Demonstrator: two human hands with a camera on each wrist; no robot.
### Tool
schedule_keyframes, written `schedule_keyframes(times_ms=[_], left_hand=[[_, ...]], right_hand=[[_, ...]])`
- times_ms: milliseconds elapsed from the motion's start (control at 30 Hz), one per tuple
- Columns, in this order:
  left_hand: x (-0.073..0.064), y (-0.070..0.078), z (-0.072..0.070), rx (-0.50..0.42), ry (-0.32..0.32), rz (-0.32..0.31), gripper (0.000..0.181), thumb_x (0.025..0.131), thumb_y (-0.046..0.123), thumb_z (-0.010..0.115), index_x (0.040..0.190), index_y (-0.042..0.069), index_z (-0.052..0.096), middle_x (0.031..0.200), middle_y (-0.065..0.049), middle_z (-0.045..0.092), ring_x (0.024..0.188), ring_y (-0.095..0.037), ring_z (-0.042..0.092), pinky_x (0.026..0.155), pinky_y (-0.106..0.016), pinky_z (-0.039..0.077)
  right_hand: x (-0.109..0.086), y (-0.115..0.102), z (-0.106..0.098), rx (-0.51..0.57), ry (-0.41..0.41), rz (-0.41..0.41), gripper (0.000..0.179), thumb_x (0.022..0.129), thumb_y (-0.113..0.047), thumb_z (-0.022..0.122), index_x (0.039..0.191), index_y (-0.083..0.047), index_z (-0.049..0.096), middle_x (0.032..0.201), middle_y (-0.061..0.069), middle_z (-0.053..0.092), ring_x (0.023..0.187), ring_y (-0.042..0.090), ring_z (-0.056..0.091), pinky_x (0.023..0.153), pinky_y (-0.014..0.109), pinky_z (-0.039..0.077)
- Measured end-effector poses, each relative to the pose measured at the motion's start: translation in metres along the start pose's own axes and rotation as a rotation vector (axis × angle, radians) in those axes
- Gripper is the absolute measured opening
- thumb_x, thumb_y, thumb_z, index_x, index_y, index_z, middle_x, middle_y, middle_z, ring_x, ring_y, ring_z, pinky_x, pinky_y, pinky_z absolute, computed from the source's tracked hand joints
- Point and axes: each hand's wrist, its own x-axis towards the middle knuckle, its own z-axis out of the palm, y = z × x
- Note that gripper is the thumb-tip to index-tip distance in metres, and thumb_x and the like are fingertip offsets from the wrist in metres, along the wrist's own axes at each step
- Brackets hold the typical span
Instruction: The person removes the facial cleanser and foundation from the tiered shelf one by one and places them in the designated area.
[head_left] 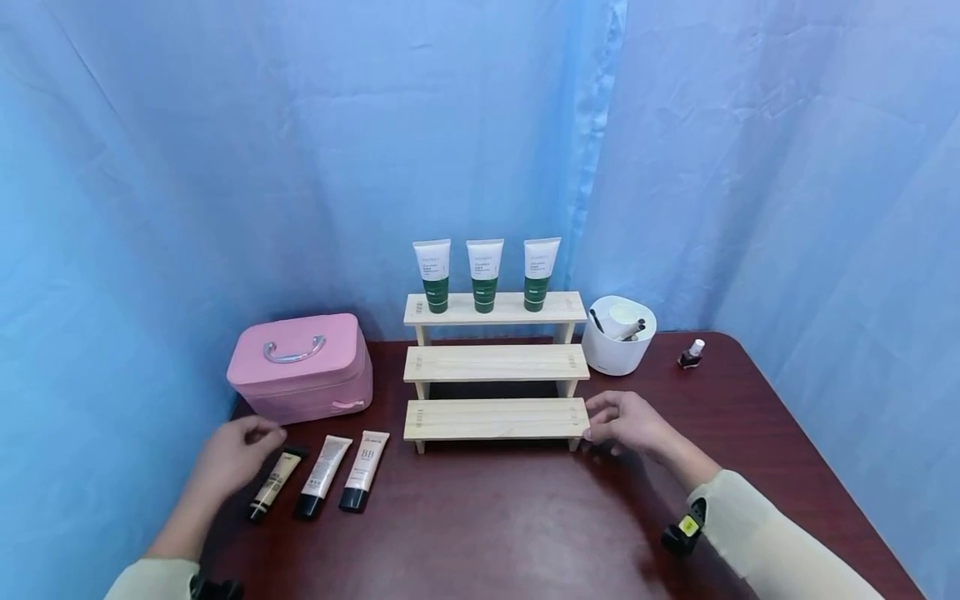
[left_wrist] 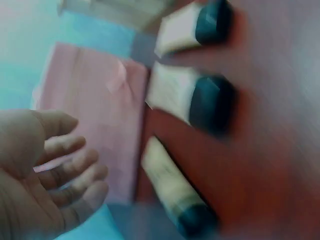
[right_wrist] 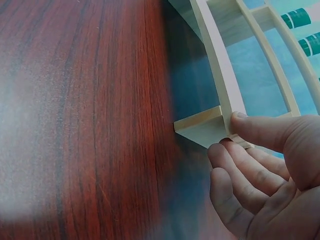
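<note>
My right hand [head_left: 626, 423] grips the right end of the lowest step of a three-step wooden display rack [head_left: 497, 419]. In the right wrist view, the thumb [right_wrist: 260, 131] lies on the step's edge, with curled fingers around its corner. On the top step, several squeeze tubes would be too many to say; three white-and-green tubes [head_left: 484, 275] stand upright there. My left hand [head_left: 236, 457] hovers with loosely bent fingers, holding nothing, beside a slim gold tube [head_left: 275, 482]. Next to that lie a cream tube with black cap [head_left: 327, 468] and a BB cream tube [head_left: 367, 463].
A pink vanity case [head_left: 296, 367] with a metal handle stands behind the lying tubes. Right of the rack are a white round holder [head_left: 617, 354] with small items inside and a small dark bottle with a white cap [head_left: 691, 356]. Blue curtains [head_left: 480, 125] enclose the table.
</note>
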Motion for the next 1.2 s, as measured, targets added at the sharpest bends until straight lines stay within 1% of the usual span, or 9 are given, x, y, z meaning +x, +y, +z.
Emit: schedule_keyframes(times_ms=[100, 200, 367, 433, 600, 733, 867, 1033, 1200], left_hand=[[0.012, 0.035, -0.006, -0.045, 0.054, 0.110, 0.029, 0.103, 0.028, 0.063, 0.116, 0.004, 0.073, 0.116, -0.020, 0.072, 0.103, -0.036, 0.065, 0.083, -0.048, 0.052], [0.026, 0.070, -0.011, -0.114, 0.080, 0.190, 0.030, 0.103, 0.029, 0.063, 0.118, 0.005, 0.073, 0.116, -0.017, 0.073, 0.101, -0.030, 0.064, 0.086, -0.044, 0.051], [0.061, 0.121, -0.010, -0.216, 0.052, 0.296, 0.030, 0.101, 0.026, 0.066, 0.122, 0.005, 0.071, 0.112, -0.015, 0.073, 0.099, -0.027, 0.064, 0.086, -0.039, 0.052], [0.075, 0.138, -0.009, -0.259, 0.012, 0.302, 0.032, 0.100, 0.025, 0.067, 0.125, 0.006, 0.069, 0.115, -0.015, 0.072, 0.101, -0.029, 0.066, 0.086, -0.040, 0.053], [0.101, 0.174, -0.005, -0.356, -0.079, 0.255, 0.044, 0.098, 0.027, 0.071, 0.138, 0.010, 0.062, 0.127, -0.015, 0.067, 0.115, -0.032, 0.065, 0.096, -0.047, 0.054], [0.119, 0.193, -0.001, -0.379, -0.079, 0.232, 0.049, 0.096, 0.025, 0.073, 0.141, 0.011, 0.058, 0.129, -0.015, 0.064, 0.121, -0.035, 0.062, 0.100, -0.051, 0.053], [0.134, 0.205, 0.003, -0.388, -0.064, 0.211, 0.056, 0.096, 0.026, 0.073, 0.145, 0.008, 0.053, 0.132, -0.016, 0.061, 0.125, -0.036, 0.060, 0.103, -0.052, 0.052], [0.145, 0.214, 0.004, -0.425, -0.055, 0.194, 0.060, 0.095, 0.024, 0.075, 0.147, 0.007, 0.050, 0.135, -0.017, 0.059, 0.127, -0.036, 0.058, 0.104, -0.051, 0.051], [0.151, 0.219, 0.004, -0.439, -0.075, 0.195, 0.062, 0.095, 0.023, 0.076, 0.149, 0.009, 0.049, 0.140, -0.016, 0.058, 0.131, -0.035, 0.057, 0.107, -0.052, 0.049]], right_hand=[[0.001, 0.001, -0.002, 0.021, -0.013, 0.020, 0.057, 0.084, -0.011, 0.082, 0.134, 0.002, 0.057, 0.097, 0.010, 0.075, 0.080, 0.024, 0.071, 0.061, 0.042, 0.058], [0.001, 0.003, -0.003, 0.049, -0.025, 0.040, 0.060, 0.084, -0.011, 0.082, 0.136, 0.002, 0.056, 0.099, 0.010, 0.075, 0.081, 0.023, 0.071, 0.062, 0.042, 0.059], [0.003, 0.005, -0.006, 0.085, -0.035, 0.050, 0.063, 0.084, -0.010, 0.082, 0.139, 0.001, 0.054, 0.102, 0.011, 0.074, 0.083, 0.022, 0.072, 0.065, 0.041, 0.060], [0.004, 0.006, -0.006, 0.097, -0.034, 0.050, 0.064, 0.084, -0.010, 0.083, 0.139, 0.001, 0.054, 0.102, 0.011, 0.074, 0.083, 0.022, 0.072, 0.066, 0.042, 0.060], [0.006, 0.009, -0.005, 0.107, -0.033, 0.050, 0.067, 0.084, -0.010, 0.083, 0.141, -0.001, 0.052, 0.101, 0.010, 0.074, 0.084, 0.023, 0.072, 0.065, 0.041, 0.060], [0.005, 0.005, -0.005, 0.076, -0.032, 0.039, 0.068, 0.084, -0.009, 0.083, 0.143, -0.002, 0.050, 0.099, 0.010, 0.075, 0.082, 0.024, 0.072, 0.064, 0.040, 0.059], [0.005, 0.003, -0.005, 0.053, -0.027, 0.030, 0.069, 0.083, -0.008, 0.083, 0.142, -0.003, 0.050, 0.098, 0.009, 0.076, 0.079, 0.023, 0.070, 0.063, 0.040, 0.058], [0.006, 0.003, -0.005, 0.051, -0.034, 0.027, 0.069, 0.082, -0.007, 0.084, 0.142, -0.003, 0.051, 0.097, 0.009, 0.076, 0.079, 0.022, 0.070, 0.062, 0.041, 0.058], [0.007, 0.004, -0.005, 0.046, -0.037, 0.029, 0.068, 0.082, -0.007, 0.084, 0.142, -0.003, 0.051, 0.097, 0.009, 0.076, 0.079, 0.022, 0.070, 0.063, 0.041, 0.059]])
